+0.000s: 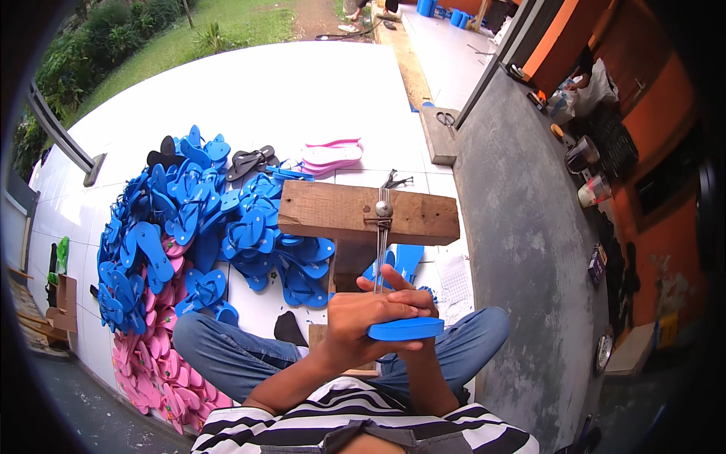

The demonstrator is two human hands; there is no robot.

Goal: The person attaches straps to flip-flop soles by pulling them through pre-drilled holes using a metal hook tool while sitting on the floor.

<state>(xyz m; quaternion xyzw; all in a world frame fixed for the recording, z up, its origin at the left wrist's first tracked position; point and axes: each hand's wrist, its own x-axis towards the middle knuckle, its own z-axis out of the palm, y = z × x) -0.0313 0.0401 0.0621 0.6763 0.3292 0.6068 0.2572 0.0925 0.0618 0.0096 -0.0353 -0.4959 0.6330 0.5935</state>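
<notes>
Both my hands come together over my lap around a blue flip-flop sole (406, 329), whose rounded end sticks out between them. My left hand (354, 316) is wrapped round it from the left. On the other side my right hand (412, 301) grips it too, with a couple of fingers raised toward thin metal rods (382, 261). Those rods hang from a wooden beam (325, 210) just beyond my hands, tied there beside a round metal knob (383, 208). My fingers hide the sole's far part and the rods' lower ends. Another blue sole (408, 261) lies behind the hands.
A big heap of blue flip-flops (181, 197) spreads to the left over white tiles, with pink flip-flops (162, 356) nearer me. Pink soles (333, 155) and black flip-flops (252, 161) lie beyond. Scissors (445, 119) rest on a ledge at the far right. A grey strip (522, 250) runs along the right.
</notes>
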